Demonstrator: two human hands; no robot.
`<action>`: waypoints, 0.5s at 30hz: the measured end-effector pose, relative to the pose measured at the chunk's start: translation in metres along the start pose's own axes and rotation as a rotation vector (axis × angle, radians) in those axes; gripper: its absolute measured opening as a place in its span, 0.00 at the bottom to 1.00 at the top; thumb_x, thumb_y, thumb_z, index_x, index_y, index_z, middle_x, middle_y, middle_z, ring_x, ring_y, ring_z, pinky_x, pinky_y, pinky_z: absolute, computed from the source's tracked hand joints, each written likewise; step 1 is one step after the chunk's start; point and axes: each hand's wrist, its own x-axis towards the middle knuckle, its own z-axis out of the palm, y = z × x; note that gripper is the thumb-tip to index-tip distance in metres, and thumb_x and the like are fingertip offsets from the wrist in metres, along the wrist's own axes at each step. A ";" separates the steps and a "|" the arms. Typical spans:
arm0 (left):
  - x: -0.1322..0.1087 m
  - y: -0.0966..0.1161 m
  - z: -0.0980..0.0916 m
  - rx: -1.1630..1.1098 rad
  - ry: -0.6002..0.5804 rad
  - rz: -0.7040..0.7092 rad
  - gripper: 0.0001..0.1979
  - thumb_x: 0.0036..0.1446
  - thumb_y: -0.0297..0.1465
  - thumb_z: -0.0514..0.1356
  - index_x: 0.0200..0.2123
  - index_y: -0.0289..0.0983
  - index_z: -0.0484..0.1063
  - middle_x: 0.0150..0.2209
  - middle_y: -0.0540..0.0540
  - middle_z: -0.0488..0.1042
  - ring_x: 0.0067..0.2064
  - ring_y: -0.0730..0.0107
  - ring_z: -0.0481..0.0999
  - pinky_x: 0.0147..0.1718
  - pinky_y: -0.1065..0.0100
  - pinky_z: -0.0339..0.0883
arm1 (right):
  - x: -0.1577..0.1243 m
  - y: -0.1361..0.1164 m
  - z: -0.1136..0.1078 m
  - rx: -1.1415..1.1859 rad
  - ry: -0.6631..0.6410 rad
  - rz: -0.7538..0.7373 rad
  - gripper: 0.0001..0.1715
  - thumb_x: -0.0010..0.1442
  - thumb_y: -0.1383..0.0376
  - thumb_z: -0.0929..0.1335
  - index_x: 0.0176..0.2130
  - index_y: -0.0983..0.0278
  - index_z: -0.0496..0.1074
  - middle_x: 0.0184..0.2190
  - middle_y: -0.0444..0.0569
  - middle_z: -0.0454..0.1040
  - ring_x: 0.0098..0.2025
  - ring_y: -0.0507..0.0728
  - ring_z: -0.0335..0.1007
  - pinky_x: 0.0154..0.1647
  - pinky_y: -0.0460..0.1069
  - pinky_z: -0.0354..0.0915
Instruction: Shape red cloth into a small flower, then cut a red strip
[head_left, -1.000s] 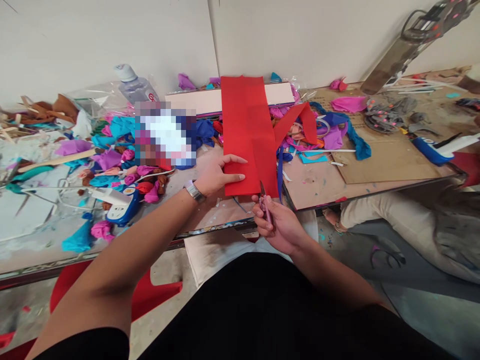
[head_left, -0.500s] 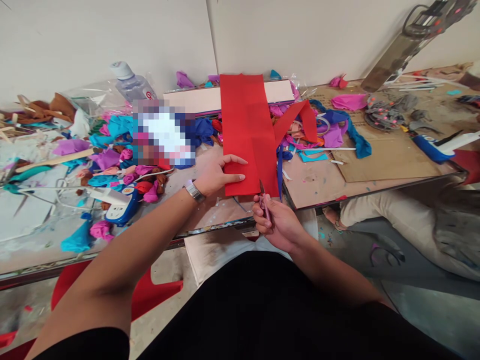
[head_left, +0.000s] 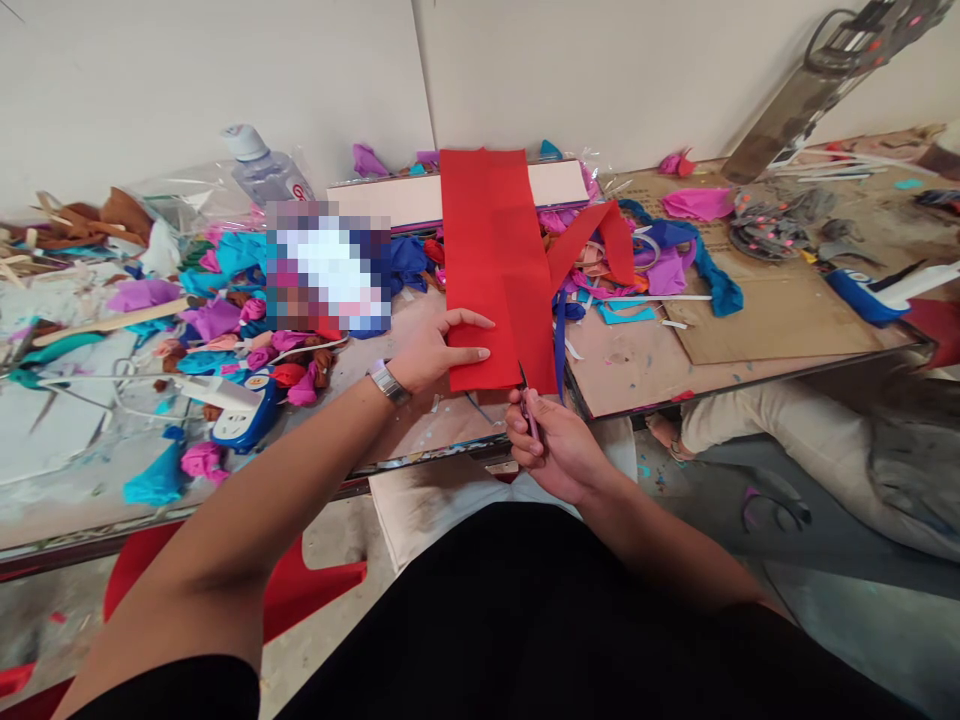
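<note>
A long red sheet, which looks like cloth or felt, lies lengthwise over the table, its near end by the front edge. My left hand rests on its lower left part, thumb and index finger spread apart and lying flat on the red. My right hand is closed round a small pair of scissors at the sheet's near edge. The dark blade points away from me over the red material. A loose red strip lies just to the right of the sheet.
Colourful fabric scraps crowd the left side. A bottle stands at the back, and a blue and white power strip lies at left. Cardboard covers the right side. Another person's leg shows below the table at right.
Very little differs. The scissors' blade has shifted slightly at the sheet's near edge; my left hand and the sheet keep their places.
</note>
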 end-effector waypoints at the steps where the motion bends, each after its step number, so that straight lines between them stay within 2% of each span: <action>1: 0.000 0.000 0.000 -0.009 0.001 -0.005 0.29 0.45 0.41 0.79 0.50 0.38 0.81 0.51 0.43 0.80 0.50 0.59 0.79 0.47 0.62 0.74 | 0.000 0.000 0.001 -0.003 0.000 0.000 0.11 0.75 0.59 0.70 0.43 0.64 0.70 0.25 0.38 0.69 0.18 0.44 0.53 0.18 0.39 0.50; 10: 0.001 -0.002 -0.001 -0.075 0.010 -0.027 0.30 0.44 0.40 0.80 0.50 0.38 0.80 0.51 0.43 0.81 0.47 0.60 0.80 0.44 0.62 0.77 | -0.003 0.002 -0.006 -0.129 -0.031 -0.017 0.22 0.70 0.48 0.73 0.48 0.64 0.73 0.37 0.47 0.81 0.19 0.47 0.64 0.13 0.41 0.45; 15: 0.001 -0.003 -0.001 -0.082 -0.001 -0.032 0.28 0.45 0.40 0.80 0.49 0.38 0.81 0.50 0.44 0.81 0.46 0.61 0.80 0.44 0.63 0.77 | -0.003 0.002 -0.009 -0.112 -0.035 -0.022 0.24 0.66 0.49 0.77 0.46 0.67 0.77 0.32 0.46 0.78 0.22 0.47 0.66 0.14 0.41 0.52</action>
